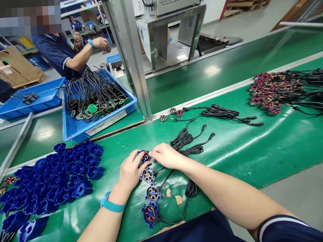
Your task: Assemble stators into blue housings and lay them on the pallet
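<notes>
My left hand (131,169) is closed around a blue motor housing (145,156) with a copper-wound stator inside, its fingers along the left and near sides. At the housing's right edge, my right hand (165,155) pinches with thumb and fingertips; what lies between them is hidden. Toward me, three more filled housings stand in a row: one just below my left fingers (147,176), a middle one (153,193) and the nearest (150,213). Black cables run right from these, and a coiled cable bundle (183,138) lies beyond my right hand.
Empty blue housings (53,182) crowd the left bench. Loose stators (163,118) and cables lie near the metal post (135,57); a wired stator pile (269,92) sits far right. A blue tray (101,123) holds cabled circuit boards. A co-worker (61,54) stands behind it.
</notes>
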Tool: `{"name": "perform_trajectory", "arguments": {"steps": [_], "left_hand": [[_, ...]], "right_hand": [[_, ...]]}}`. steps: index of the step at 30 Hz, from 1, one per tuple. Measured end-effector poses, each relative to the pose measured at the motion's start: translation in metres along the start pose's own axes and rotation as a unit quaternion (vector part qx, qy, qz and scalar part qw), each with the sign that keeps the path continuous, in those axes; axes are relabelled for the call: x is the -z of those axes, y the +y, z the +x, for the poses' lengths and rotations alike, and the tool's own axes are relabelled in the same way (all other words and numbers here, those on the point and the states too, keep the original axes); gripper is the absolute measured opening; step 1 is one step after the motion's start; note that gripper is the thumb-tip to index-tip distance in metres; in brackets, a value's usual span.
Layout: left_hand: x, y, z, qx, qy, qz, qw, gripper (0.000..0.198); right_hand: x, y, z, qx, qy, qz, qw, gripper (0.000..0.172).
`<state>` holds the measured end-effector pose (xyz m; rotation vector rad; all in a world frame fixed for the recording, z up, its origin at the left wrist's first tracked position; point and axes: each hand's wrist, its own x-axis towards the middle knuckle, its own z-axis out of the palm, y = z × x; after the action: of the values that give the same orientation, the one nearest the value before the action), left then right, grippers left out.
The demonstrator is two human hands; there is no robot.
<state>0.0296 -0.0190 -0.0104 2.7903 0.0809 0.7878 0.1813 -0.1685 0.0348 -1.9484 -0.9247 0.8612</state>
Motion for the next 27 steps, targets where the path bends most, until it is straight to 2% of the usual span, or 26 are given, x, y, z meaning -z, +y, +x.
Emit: {"name": "perform_trajectory", "arguments": {"steps": [5, 11, 19, 27], "left_hand": [[0.0015, 0.0033, 0.0036, 0.001, 0.003, 0.002, 1.000, 0.040], [-0.0007, 0.0025, 0.0044, 0.007, 0.004, -0.029, 1.000, 0.039], [0.0002, 0.0039, 0.0056, -0.003, 0.011, -0.050, 0.999, 0.040], [-0.0020, 0.0058, 0.0053, 0.004, 0.021, -0.082, 0.996, 0.038]], "right_hand": [[-0.0032, 0.0009, -0.0004, 0.003, -0.011, 0.041, 0.999, 0.037], [-0.0088, 0.0042, 0.0007, -0.012, -0.044, 0.078, 0.996, 0.033], [-0.0073, 0.0074, 0.0028, 0.026, -0.048, 0.113, 0.992, 0.040], [-0.0050, 0.0074, 0.0060, -0.032, -0.052, 0.117, 0.991, 0.040]]}}
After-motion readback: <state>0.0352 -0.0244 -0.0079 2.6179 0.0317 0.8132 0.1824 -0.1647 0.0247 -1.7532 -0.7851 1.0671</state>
